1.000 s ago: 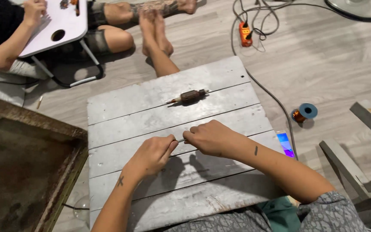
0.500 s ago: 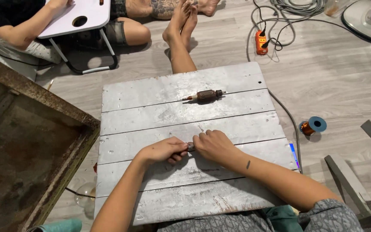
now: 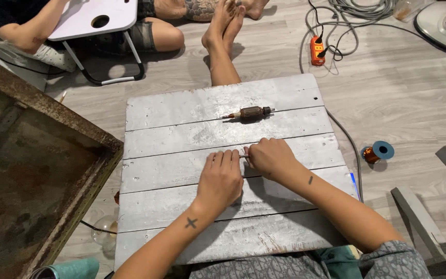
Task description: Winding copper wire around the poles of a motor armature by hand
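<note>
My left hand (image 3: 221, 178) lies palm down on the grey plank board (image 3: 171, 170), fingers together, covering most of a small metal part. My right hand (image 3: 269, 156) is curled beside it, fingers closed on the end of that small metal rod (image 3: 243, 155), of which only a short stub shows between the hands. Further back on the board lies a brown motor armature (image 3: 251, 113) with a shaft at each end, untouched.
A rusty metal tray (image 3: 32, 175) stands at the left. A copper wire spool (image 3: 377, 153) sits on the floor at right. Behind are an orange power strip (image 3: 317, 50) with cables, a white folding table (image 3: 99, 15), and another person's legs and feet (image 3: 223, 36).
My left hand has flattened onto the board over the part; before, its fingers were curled round it. The camera view has shifted, and both hands stay together mid-board.
</note>
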